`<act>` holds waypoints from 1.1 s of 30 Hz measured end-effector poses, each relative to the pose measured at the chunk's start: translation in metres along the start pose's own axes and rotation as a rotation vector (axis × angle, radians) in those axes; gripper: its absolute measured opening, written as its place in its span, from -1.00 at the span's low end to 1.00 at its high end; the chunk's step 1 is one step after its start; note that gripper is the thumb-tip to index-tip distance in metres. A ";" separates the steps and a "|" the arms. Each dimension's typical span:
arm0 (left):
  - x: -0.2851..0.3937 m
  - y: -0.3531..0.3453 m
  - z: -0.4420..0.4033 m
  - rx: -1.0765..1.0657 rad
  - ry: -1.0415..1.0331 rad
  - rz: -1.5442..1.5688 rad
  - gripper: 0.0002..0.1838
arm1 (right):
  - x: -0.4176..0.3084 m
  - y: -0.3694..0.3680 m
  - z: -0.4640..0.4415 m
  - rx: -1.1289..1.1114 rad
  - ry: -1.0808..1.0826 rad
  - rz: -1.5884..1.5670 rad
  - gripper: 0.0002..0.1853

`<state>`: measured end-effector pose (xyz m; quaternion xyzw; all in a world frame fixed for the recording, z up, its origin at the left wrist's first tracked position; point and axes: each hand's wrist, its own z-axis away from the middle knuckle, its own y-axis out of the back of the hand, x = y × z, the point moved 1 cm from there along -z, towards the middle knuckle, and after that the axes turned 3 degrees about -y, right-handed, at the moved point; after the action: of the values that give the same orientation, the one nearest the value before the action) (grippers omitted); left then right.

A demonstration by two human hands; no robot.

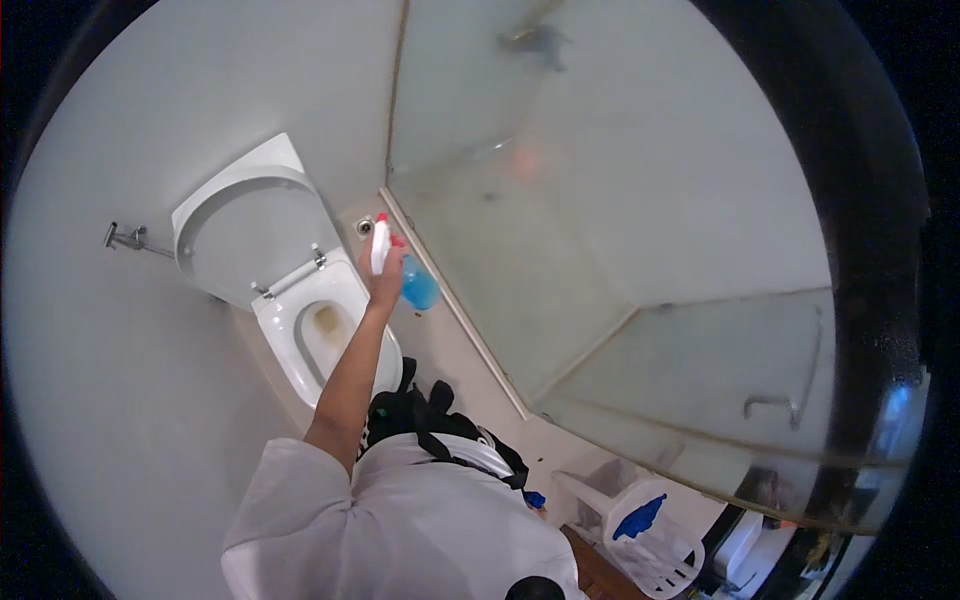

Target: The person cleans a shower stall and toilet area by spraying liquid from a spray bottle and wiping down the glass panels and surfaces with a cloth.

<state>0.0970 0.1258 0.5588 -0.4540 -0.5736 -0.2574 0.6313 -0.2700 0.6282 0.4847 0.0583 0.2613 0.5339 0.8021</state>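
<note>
Toward 10 o'clock from the centre of the view, a spray bottle [418, 285] is held up in the left hand [384, 284], whose fingers wrap its neck. Its long axis slants from 11 to 5 o'clock, base at the 5 end, while the red nozzle points roughly to 12. Its head is white, its trigger red, its see-through body bright blue. The toilet [284, 330] lies at 9 o'clock from it, the glass panel [560, 240] at 3. Between 5 and 6 o'clock, a sliver of the right hand [541, 513] shows by a blue item [534, 498]; I cannot tell its grip.
</note>
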 end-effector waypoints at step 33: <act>0.143 0.232 -0.323 -0.339 -0.129 -0.992 -0.32 | -0.224 -0.087 -0.004 0.004 0.457 0.835 -0.37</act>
<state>0.4811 -0.0209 0.6542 -0.2386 -0.7077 -0.5860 0.3144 -0.2659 0.3922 0.5285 0.0411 0.3862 0.8092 0.4409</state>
